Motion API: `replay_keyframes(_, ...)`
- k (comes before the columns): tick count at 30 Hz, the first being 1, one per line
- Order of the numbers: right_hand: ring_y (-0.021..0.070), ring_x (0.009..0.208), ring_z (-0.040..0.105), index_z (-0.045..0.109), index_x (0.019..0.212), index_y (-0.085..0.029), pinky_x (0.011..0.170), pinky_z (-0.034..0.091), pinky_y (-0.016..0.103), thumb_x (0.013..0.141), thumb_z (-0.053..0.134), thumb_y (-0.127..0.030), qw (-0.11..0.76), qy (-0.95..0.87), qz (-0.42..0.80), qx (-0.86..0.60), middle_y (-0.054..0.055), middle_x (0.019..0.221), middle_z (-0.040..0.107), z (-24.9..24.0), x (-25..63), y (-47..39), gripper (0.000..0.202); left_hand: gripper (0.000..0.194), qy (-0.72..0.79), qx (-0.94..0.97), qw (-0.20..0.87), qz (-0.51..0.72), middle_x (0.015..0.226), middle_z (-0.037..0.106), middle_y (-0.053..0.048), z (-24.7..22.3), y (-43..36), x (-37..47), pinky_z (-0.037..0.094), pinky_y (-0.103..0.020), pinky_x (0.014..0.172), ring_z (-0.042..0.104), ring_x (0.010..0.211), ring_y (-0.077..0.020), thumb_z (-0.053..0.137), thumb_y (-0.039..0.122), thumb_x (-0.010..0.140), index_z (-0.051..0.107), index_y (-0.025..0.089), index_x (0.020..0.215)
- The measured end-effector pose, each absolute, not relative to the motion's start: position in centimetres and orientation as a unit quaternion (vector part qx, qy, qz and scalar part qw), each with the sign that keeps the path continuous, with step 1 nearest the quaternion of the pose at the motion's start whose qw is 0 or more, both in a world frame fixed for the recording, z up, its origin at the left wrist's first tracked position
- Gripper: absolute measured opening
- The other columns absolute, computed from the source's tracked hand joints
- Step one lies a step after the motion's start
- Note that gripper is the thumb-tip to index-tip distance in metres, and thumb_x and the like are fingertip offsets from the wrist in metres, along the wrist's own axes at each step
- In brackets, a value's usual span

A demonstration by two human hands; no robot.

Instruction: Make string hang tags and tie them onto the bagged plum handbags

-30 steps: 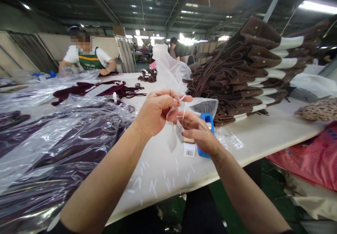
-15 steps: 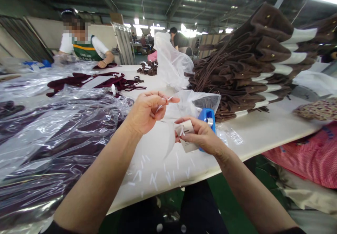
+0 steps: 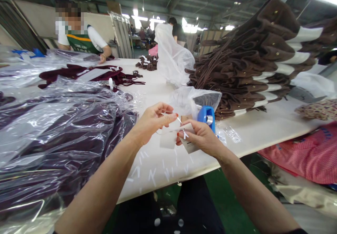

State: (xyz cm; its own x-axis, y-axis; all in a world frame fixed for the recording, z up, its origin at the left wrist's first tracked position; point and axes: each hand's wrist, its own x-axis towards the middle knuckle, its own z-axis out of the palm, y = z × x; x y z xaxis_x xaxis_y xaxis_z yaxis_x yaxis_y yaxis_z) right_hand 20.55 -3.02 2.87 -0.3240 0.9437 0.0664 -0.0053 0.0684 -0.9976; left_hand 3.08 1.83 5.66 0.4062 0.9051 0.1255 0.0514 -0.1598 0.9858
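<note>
My left hand (image 3: 151, 121) pinches a thin white plastic tag string (image 3: 171, 115) between thumb and fingers. My right hand (image 3: 201, 137) grips a small stack of white paper hang tags (image 3: 190, 144), with the string running to them. A pale translucent piece (image 3: 167, 140) hangs between the two hands. Both hands are raised just over the front edge of the white table (image 3: 263, 128). A blue tagging tool (image 3: 206, 115) stands right behind my right hand, beside a clear plastic bag (image 3: 195, 98).
Dark maroon garments in clear plastic bags (image 3: 52, 135) cover the table's left. A tall stack of brown drawstring bags (image 3: 252, 65) fills the right. Short white plastic bits (image 3: 152, 174) litter the near edge. A person in a green apron (image 3: 79, 39) works at the far side. Red fabric (image 3: 302, 156) lies lower right.
My left hand has come down and closer to my right hand, pulling the string toward the tags. The view has tipped slightly downward.
</note>
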Motion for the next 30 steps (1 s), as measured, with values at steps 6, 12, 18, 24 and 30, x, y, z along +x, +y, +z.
replay_keyframes(6,0.0138,0.058,0.063,0.057,0.085,-0.016,0.051,0.047,0.023,0.078,0.062,-0.042,0.395,-0.603,0.55,-0.421,0.002,0.066,0.066,2.5,20.7,-3.2,0.028,0.067,0.373,0.777,0.393,0.32,0.138,0.038,-0.013,4.8,0.3,2.1,0.031,-0.043,0.101,0.036,0.127,-0.0277,0.077,0.035,0.057,0.051,0.021,0.116)
replay_keyframes(12,0.0121,0.056,0.06,0.057,0.084,-0.015,0.052,0.045,0.022,0.079,0.061,-0.041,0.377,-0.606,0.565,-0.414,0.001,0.064,0.065,2.3,20.6,-3.4,0.026,0.037,0.391,0.804,0.31,0.324,0.143,0.031,-0.014,4.2,-1.1,2.4,0.024,-0.044,0.107,0.03,0.132,-0.0286,0.074,0.031,0.06,0.058,0.019,0.09)
replay_keyframes(18,0.014,0.059,0.061,0.05,0.087,-0.018,0.054,0.047,0.025,0.077,0.063,-0.039,0.4,-0.585,0.567,-0.42,0.0,0.067,0.064,1.4,20.1,-3.3,0.027,0.007,0.397,0.742,0.417,0.343,0.129,0.05,-0.009,3.5,-1.5,3.4,0.03,-0.04,0.103,0.046,0.119,-0.0256,0.065,0.018,0.066,0.059,0.018,0.061)
replay_keyframes(24,0.0192,0.1,0.055,0.061,0.091,-0.023,0.088,0.043,0.038,0.071,0.071,-0.028,0.538,-0.688,0.213,-0.439,0.004,0.101,0.058,0.0,20.1,-3.0,0.023,0.008,0.404,0.626,0.557,0.366,0.122,0.056,-0.009,2.1,-1.4,3.6,0.037,-0.037,0.093,0.056,0.105,-0.0242,0.067,0.019,0.064,0.061,0.015,0.061)
replay_keyframes(30,0.0204,0.103,0.052,0.067,0.075,-0.022,0.092,0.039,0.039,0.075,0.067,-0.022,0.508,-0.725,0.206,-0.416,0.005,0.1,0.058,0.0,20.5,-2.9,0.001,0.012,0.356,0.537,0.67,0.369,0.098,0.065,-0.006,0.5,-1.5,4.0,0.041,-0.03,0.077,0.058,0.081,-0.0163,0.068,0.016,0.061,0.057,0.013,0.059)
